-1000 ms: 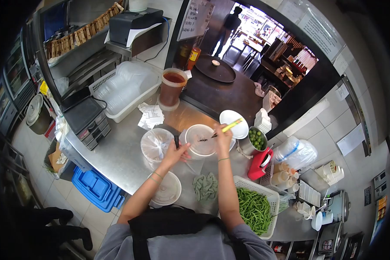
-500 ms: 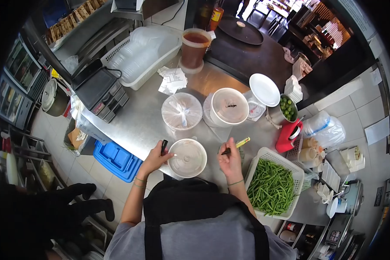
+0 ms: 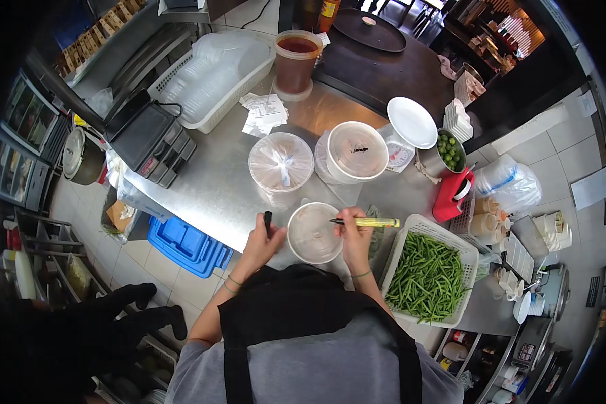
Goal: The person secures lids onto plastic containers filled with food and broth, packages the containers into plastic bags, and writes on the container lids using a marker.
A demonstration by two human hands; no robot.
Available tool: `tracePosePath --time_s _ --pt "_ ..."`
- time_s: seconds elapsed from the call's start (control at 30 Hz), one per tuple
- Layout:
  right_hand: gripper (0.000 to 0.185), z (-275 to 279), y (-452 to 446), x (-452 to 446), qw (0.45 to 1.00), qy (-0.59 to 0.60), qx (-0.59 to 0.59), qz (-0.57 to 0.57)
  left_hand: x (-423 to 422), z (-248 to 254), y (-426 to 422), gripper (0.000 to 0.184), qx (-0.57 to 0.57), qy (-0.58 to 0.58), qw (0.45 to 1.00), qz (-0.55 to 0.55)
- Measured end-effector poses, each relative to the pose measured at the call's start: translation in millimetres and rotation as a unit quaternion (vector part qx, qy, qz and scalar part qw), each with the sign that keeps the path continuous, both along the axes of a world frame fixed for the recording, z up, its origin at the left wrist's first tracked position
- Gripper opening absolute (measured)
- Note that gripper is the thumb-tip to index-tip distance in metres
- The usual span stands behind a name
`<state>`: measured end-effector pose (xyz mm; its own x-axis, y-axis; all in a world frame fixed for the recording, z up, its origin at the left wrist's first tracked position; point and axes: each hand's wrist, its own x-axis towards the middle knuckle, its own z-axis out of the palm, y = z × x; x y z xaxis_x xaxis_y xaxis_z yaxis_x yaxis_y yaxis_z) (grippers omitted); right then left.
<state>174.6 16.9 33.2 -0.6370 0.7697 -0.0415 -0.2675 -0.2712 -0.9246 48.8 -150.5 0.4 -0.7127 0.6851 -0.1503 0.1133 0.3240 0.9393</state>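
Observation:
A round lidded tub (image 3: 314, 233) stands at the counter's near edge, between my hands. My right hand (image 3: 357, 237) holds a yellow marker (image 3: 377, 222), its dark tip over the lid's right side. In my left hand (image 3: 261, 244), at the tub's left rim, is a black marker cap (image 3: 268, 221). Beyond stands a second lidded tub (image 3: 357, 151) with black writing on its lid. Left of that one is a round container wrapped in clear plastic (image 3: 281, 162).
A basket of green beans (image 3: 427, 277) stands to the right, near a red object (image 3: 453, 195) and a pot of limes (image 3: 444, 153). Paper slips (image 3: 264, 113) and a tub of red sauce (image 3: 295, 65) lie farther back. Another person's dark-clothed legs (image 3: 135, 316) show at lower left.
Both hands came back from the farther tub to the near one. The marker has swung from upright to nearly level, its tip now over the near lid. The camera view has shifted.

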Motion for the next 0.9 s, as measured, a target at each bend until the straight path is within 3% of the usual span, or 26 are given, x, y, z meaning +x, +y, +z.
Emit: tracePosePath --time_s 0.07,0.3,0.33,0.43,0.47,0.57,0.6,0.8,0.9 --pt "0.014 6.1 7.4 6.7 0.999 0.011 -0.003 -0.035 7.7 30.1 4.4 0.042 -0.051 -0.081 0.993 -0.066" --pt "0.017 33.0 23.6 22.8 0.995 0.045 0.010 -0.089 -1.2 16.6 19.3 0.046 0.026 0.115 0.989 -0.090" --pt "0.017 29.7 26.9 25.1 0.995 0.047 0.012 -0.089 -3.0 5.9 25.2 0.047 0.126 0.120 0.983 -0.060" --pt "0.017 27.4 26.6 27.6 0.994 0.051 0.011 -0.091 2.4 14.4 24.2 0.050 0.043 0.094 0.993 -0.060" --pt "0.017 27.7 26.6 28.0 0.994 0.052 0.010 -0.092 6.4 14.2 22.3 0.050 0.004 0.088 0.990 -0.108" --pt "0.017 27.8 24.6 27.3 0.995 0.049 0.007 -0.089 27.6 -1.7 26.7 0.058 0.018 -0.077 0.986 -0.149" --pt "0.017 27.3 24.9 26.8 0.995 0.050 0.006 -0.087 32.6 1.1 29.2 0.048 0.055 -0.078 0.986 -0.137" --pt "0.013 29.1 23.4 27.4 0.997 0.015 0.040 -0.064 10.2 11.5 42.1 0.031 -0.027 0.215 0.971 -0.105" --pt "0.010 26.9 16.4 26.1 0.998 -0.029 0.047 -0.021 -4.0 5.7 50.2 0.025 0.082 0.356 0.925 -0.101"
